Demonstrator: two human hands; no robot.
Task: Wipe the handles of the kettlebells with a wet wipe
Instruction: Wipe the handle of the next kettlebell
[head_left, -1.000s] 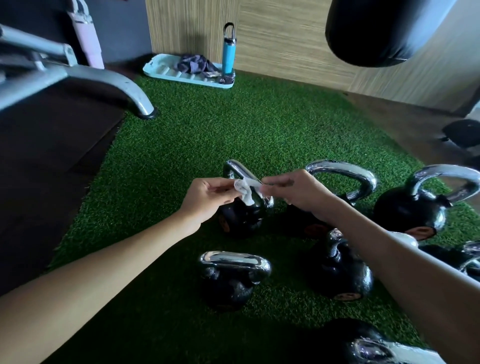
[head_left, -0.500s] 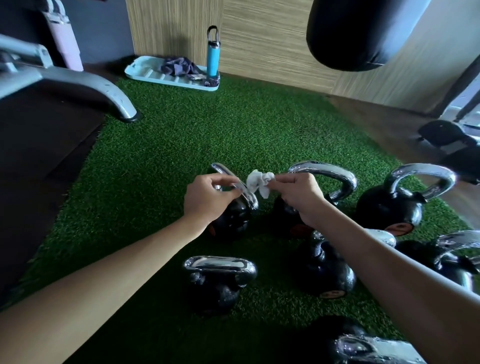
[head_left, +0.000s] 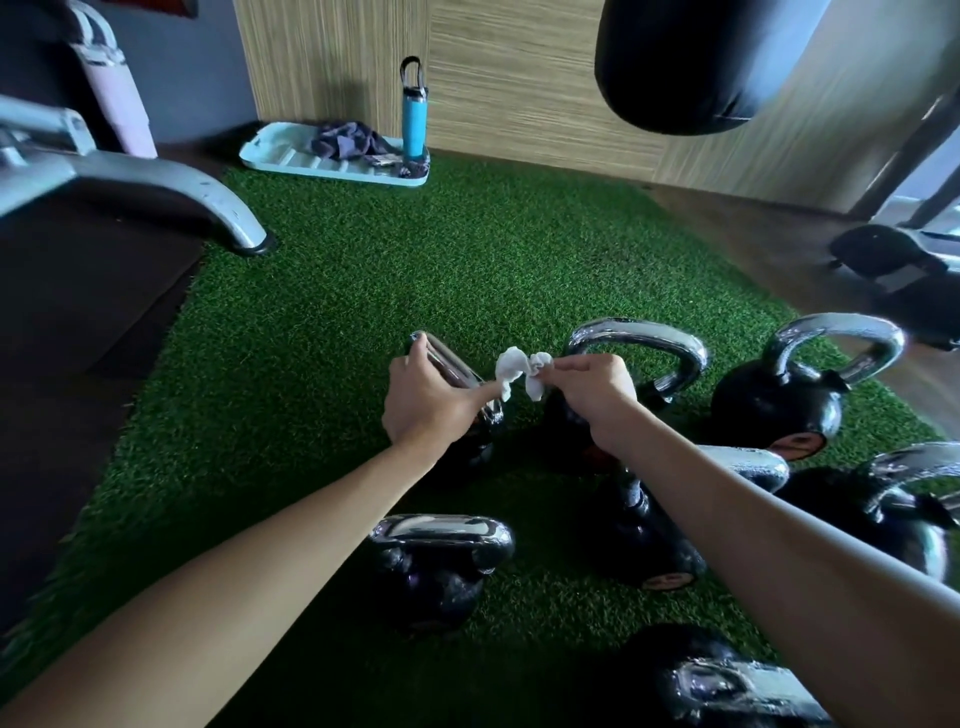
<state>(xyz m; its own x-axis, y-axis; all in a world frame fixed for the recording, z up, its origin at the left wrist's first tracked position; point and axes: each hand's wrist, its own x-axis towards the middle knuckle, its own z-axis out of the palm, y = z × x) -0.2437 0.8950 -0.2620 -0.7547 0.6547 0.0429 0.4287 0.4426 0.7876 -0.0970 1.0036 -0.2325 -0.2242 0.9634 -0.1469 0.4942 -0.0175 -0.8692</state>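
Observation:
Several black kettlebells with chrome handles stand on green turf (head_left: 415, 280). My left hand (head_left: 431, 402) grips the chrome handle of a small kettlebell (head_left: 452, 366), and its fingertips also touch one end of a crumpled white wet wipe (head_left: 519, 371). My right hand (head_left: 592, 395) pinches the other end of the wipe in front of a larger kettlebell (head_left: 639, 338). Another kettlebell (head_left: 441, 566) stands nearer, between my forearms. One more kettlebell (head_left: 800, 384) sits at the right.
A black punching bag (head_left: 711, 62) hangs at top right. A pale blue tray (head_left: 291, 156) with a dark cloth and a blue bottle (head_left: 414, 114) lies by the wooden wall. A grey machine leg (head_left: 171, 192) rests at the turf's left edge, beside dark flooring.
The wipe has lifted off the small kettlebell's handle and now hangs between both hands. My left hand has closed around that handle. The view shifted slightly.

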